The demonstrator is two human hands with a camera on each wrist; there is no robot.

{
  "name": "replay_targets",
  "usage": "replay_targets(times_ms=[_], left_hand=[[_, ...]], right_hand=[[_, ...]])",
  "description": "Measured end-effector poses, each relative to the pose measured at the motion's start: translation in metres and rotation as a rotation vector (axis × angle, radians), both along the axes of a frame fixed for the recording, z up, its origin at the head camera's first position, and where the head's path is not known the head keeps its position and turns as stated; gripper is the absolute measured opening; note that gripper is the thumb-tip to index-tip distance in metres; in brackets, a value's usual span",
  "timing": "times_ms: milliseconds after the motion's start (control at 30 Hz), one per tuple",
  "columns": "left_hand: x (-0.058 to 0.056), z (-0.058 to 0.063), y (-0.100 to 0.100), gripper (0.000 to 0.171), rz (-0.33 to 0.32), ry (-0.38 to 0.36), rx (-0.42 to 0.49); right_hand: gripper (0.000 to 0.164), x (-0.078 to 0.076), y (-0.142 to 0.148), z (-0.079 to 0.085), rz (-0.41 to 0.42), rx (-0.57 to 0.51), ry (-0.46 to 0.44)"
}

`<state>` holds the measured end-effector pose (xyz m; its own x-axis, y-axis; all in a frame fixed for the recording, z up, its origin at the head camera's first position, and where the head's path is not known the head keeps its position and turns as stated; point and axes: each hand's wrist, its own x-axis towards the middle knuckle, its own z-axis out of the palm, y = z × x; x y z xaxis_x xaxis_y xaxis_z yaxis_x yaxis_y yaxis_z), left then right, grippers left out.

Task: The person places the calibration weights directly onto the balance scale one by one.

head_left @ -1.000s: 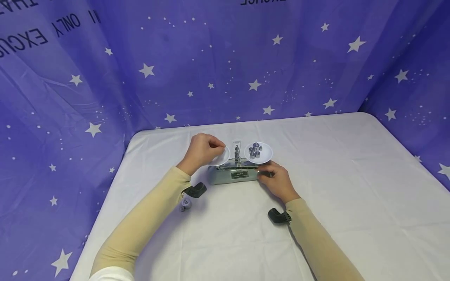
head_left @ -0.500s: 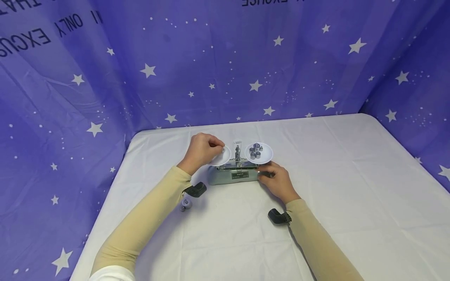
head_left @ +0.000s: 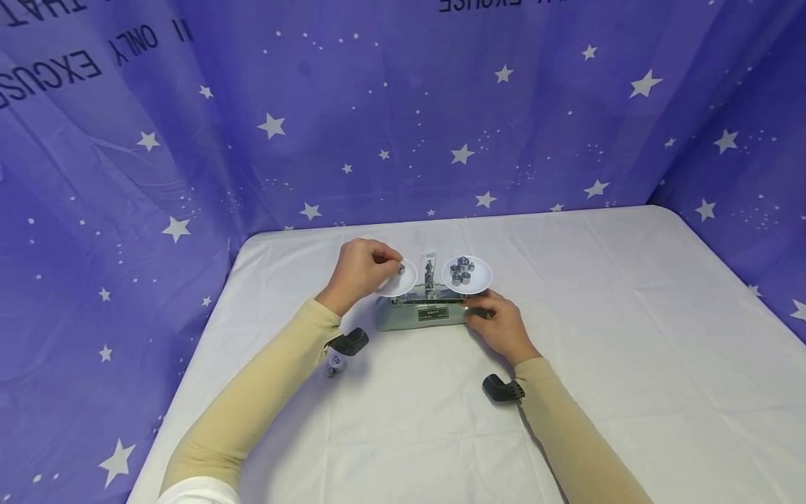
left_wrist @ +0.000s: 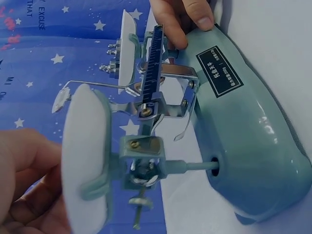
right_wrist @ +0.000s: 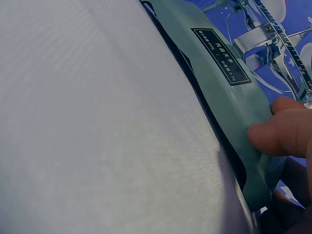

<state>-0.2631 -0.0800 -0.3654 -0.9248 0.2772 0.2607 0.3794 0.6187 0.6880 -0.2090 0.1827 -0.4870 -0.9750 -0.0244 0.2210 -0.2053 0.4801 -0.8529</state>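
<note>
Now the left hand (head_left: 360, 271) pinches a small weight (head_left: 401, 268) over its pan (head_left: 398, 281), right hand (head_left: 500, 325) gripping the base (head_left: 420, 316) beside it — best lowered gently, base held steady

Pale green balance (head_left: 420, 316) with white pans (head_left: 467, 274), white tablecloth (head_left: 617, 336), purple star-patterned backdrop (head_left: 403, 126).

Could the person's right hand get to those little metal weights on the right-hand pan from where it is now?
Probably yes. The right hand rests at the scale's base, just in front of the right pan where the weights sit uncovered; nothing lies between them, so it looks like a short lift up.
</note>
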Motion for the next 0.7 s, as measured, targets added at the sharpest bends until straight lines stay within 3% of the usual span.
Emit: replay_targets(times_ms=[267,500,700], left_hand=[[0.009,0.009,-0.033,0.015,0.040,0.117,0.018],[0.024,0.010,-0.076,0.014,0.141,0.109,0.009],[0.044,-0.002,-0.108,0.013,0.197,0.068,-0.018]], right_hand=[[0.023,0.000,-0.001,-0.001,-0.003,0.002,0.007],[0.024,0.000,-0.001,-0.002,0.000,0.006,0.006],[0.024,0.000,-0.001,0.000,0.002,0.009,-0.001]])
